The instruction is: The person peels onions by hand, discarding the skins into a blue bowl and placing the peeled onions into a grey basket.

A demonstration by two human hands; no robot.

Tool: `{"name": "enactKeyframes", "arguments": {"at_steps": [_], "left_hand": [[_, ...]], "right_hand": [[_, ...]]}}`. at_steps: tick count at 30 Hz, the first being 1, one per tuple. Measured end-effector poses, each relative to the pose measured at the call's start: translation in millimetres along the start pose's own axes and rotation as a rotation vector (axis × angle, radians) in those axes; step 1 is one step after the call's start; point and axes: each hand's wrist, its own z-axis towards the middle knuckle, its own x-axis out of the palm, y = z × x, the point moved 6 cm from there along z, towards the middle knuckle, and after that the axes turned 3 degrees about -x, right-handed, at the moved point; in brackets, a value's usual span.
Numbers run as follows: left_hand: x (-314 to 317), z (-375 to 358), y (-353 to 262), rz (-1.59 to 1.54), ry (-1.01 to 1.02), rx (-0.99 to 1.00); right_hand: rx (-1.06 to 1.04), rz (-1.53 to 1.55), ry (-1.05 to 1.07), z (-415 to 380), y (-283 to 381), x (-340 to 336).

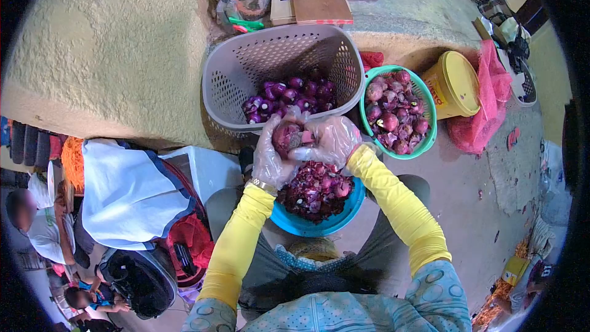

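Note:
My left hand [275,150], in a clear plastic glove, is wrapped round a dark red onion [286,138]. Close against the onion's right side is my right hand [332,140], also gloved, its fingers closed; what it grips is too small to make out. Both hands are over a blue basin [319,229] that holds onion skins and pieces [313,190]. Just beyond them stands a grey perforated basket [215,95] with peeled purple onions [289,93] in it. To the right, a green basket [432,129] holds unpeeled onions [390,120].
A yellow bucket [453,85] and a pink mesh sack [485,110] stand at the right. A white cloth [126,190] covers something at the left. A plastic container [246,0] and boards [321,0] lie at the top. People [46,227] sit at the lower left.

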Motion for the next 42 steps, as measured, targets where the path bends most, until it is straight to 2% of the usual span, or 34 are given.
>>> {"name": "enactKeyframes", "arguments": {"at_steps": [1,2,3,4,7,8,9,11,12,15,17,18,19,21,22,23,25,26,27,29,31,33,35,37,39,40,42], "left_hand": [[-15.3,9.2,2.3,0.001,0.0,0.0],[-32.3,23.2,5.0,-0.031,0.094,0.01],[-29.6,24.5,4.9,-0.063,0.19,0.02],[-37.7,26.8,5.2,-0.053,0.091,0.079],[-34.1,25.3,2.5,-0.122,0.048,0.195],[-41.9,34.0,1.4,-0.117,0.231,0.19],[-35.8,32.5,2.6,-0.117,0.231,0.191],[-39.1,28.8,-0.8,-0.156,-0.031,0.348],[-38.6,27.9,-1.1,-0.158,-0.03,0.347],[-31.4,23.7,-4.0,-0.182,0.003,0.31],[-12.8,18.3,-1.7,-0.11,0.156,0.082],[-6.8,10.2,-4.4,-0.064,0.134,0.002],[-12.5,13.0,-6.0,-0.064,0.134,0.003],[-20.1,19.5,-3.2,0.012,0.168,-0.055],[-25.7,22.6,-0.3,0.003,0.028,0.011],[-26.7,23.8,2.6,0.002,0.028,0.011],[-22.6,24.2,4.1,-0.123,0.117,0.044],[-29.8,26.5,3.6,-0.134,-0.012,0.091],[-31.2,26.3,3.9,-0.134,-0.013,0.09],[-32.0,25.7,-0.1,-0.188,0.088,0.135],[-39.0,27.3,-0.8,-0.167,0.062,0.11],[-37.5,28.3,-4.1,-0.206,0.154,0.211],[-42.0,32.3,-4.8,-0.164,0.17,0.254],[-34.9,28.0,-10.2,-0.119,0.188,0.298],[-18.1,19.5,-10.1,-0.086,0.299,0.129],[-15.4,14.2,-10.5,-0.068,0.185,0.002],[-16.2,15.9,-9.4,0.006,0.178,-0.053]], "right_hand": [[-0.03,-0.076,-0.018,-0.9,3.9,-1.1],[-0.073,-0.05,-0.127,-0.7,-0.8,8.7],[-0.072,-0.049,-0.126,-2.1,1.6,11.4],[-0.023,-0.063,-0.102,-2.6,0.9,14.9],[0.065,-0.027,-0.075,-3.2,3.8,25.7],[0.104,0.02,-0.07,-3.5,3.8,29.6],[0.141,0.066,-0.065,-4.2,3.0,33.4],[0.14,0.126,-0.084,-5.0,4.3,38.1],[0.18,0.181,-0.061,-5.2,3.4,41.1],[0.189,0.278,-0.016,-4.3,-4.5,39.6],[0.157,0.324,0.007,-1.8,-12.6,27.6],[0.086,0.219,0.049,0.6,-8.9,13.3],[0.015,0.115,0.091,2.1,-5.7,6.1],[0.011,0.041,0.104,2.7,-5.4,8.0],[-0.028,0.015,0.023,1.7,0.3,6.4],[-0.066,-0.009,-0.056,-0.1,5.4,4.7],[-0.067,-0.023,-0.075,-1.3,3.5,12.6],[-0.004,-0.074,-0.046,-1.0,-4.5,22.9],[0.059,-0.125,-0.018,-0.5,-4.9,26.7],[0.114,-0.083,0.006,-3.8,1.9,30.7],[0.113,0.082,-0.102,-5.8,6.2,33.0],[0.192,0.082,-0.026,-5.6,6.2,38.8],[0.235,0.321,-0.032,-8.6,7.6,42.5],[0.194,0.353,-0.017,-7.1,0.7,41.7],[0.154,0.383,-0.003,-4.8,-6.8,31.6],[0.078,0.214,-0.005,-2.0,-5.7,19.7],[-0.074,-0.018,-0.045,1.9,-5.4,6.6]]}}
